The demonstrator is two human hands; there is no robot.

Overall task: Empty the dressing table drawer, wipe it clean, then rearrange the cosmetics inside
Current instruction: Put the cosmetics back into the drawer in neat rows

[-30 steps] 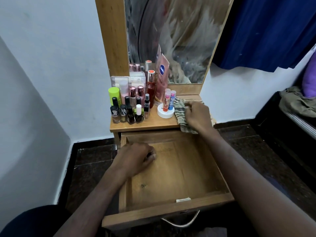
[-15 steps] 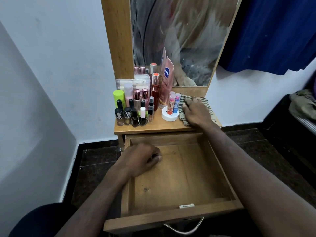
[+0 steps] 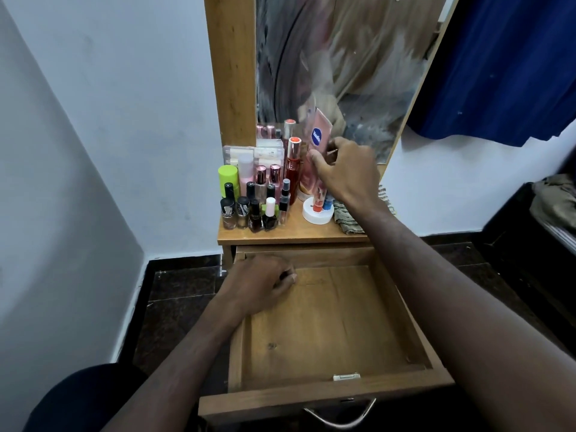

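Right hand (image 3: pixel 346 169) at pink tube (image 3: pixel 314 157), fingers curling round it; tube upright, far of open drawer (image 3: pixel 327 322). Left hand (image 3: pixel 261 285) loosely curled on drawer floor.

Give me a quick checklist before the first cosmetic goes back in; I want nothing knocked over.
1. Drawer pulled out: ok.
2. Drawer floor bare: ok, apart from the left hand resting at its back left corner.
3. Cloth set aside on the tabletop: ok.
4. Right hand at the pink tube: ok.
5. Fingers gripping the tube: cannot tell.
6. Room around the tube: not ok; bottles stand close by.
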